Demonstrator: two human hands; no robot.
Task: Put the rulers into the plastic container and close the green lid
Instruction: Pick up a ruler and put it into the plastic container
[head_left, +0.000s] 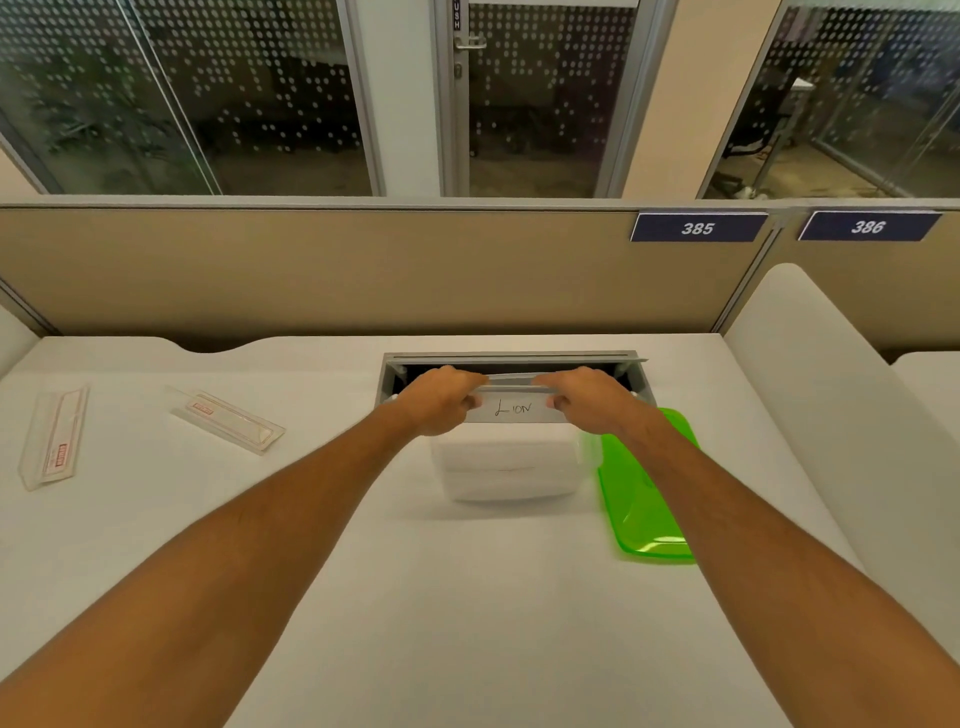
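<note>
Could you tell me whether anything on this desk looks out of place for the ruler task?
Yes: both hands, left hand and right hand, grip the flap of the desk's cable hatch, not a ruler. Two packaged rulers lie far left; the green lid lies off the container.

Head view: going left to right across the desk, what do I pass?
Far-left ruler sleeve → second ruler sleeve → left hand → labelled ruler, gripped at both ends over the plastic container → right hand → green lid, lying off the container.
</note>
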